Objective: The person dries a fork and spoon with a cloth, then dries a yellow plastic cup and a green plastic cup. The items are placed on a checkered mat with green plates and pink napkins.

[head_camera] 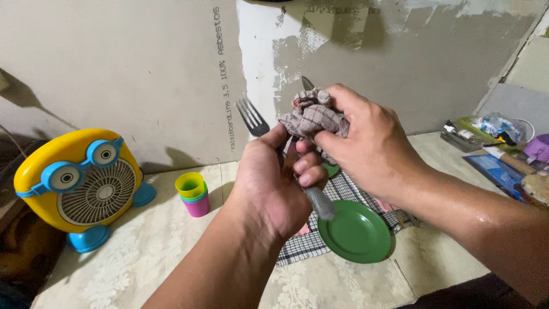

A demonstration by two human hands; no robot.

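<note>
My left hand [273,186] grips a bundle of metal cutlery by the handles. A fork [252,116] sticks up from it on the left, and a second utensil's tip [307,83] shows behind the cloth. My right hand [366,143] presses a crumpled checked rag [313,117] around the upper part of the cutlery. Both hands are raised above a green plate [357,234], which lies on a black-and-white checked cloth [309,243] on the table.
A stack of plastic cups [193,193], yellow on top, stands left of the hands. A yellow and blue cartoon-shaped fan [80,186] sits at the far left. Assorted clutter [497,143] fills the right end of the table. A patched wall [171,74] is close behind.
</note>
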